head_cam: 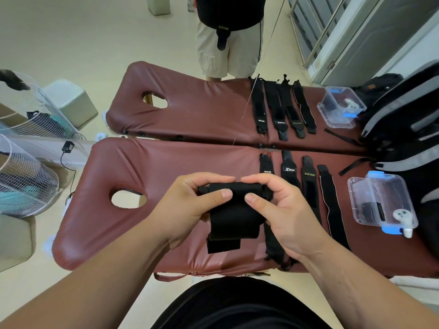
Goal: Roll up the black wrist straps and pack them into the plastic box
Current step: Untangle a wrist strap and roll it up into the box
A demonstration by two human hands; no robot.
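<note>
1. Black stretchy fabric, that's the wrist strap (234,205) I've got pinched in both thumbs and fingertips (222,194), left hand (187,207) and right hand (282,210) closed on the roll above the maroon padded table (166,162).
2. Loose tail hangs down; slack grip probably lets it unroll.
3. Clear plastic box (380,205) sits well right, lid up.

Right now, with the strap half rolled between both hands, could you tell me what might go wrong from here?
1. The strap is pinched only at its rolled top by the left hand and right hand; its loose tail hangs free, so the roll may slacken.
2. The plastic box already holds a white controller, so room for rolls looks limited.
3. The hanging tail could drag the flat strap beneath.
</note>
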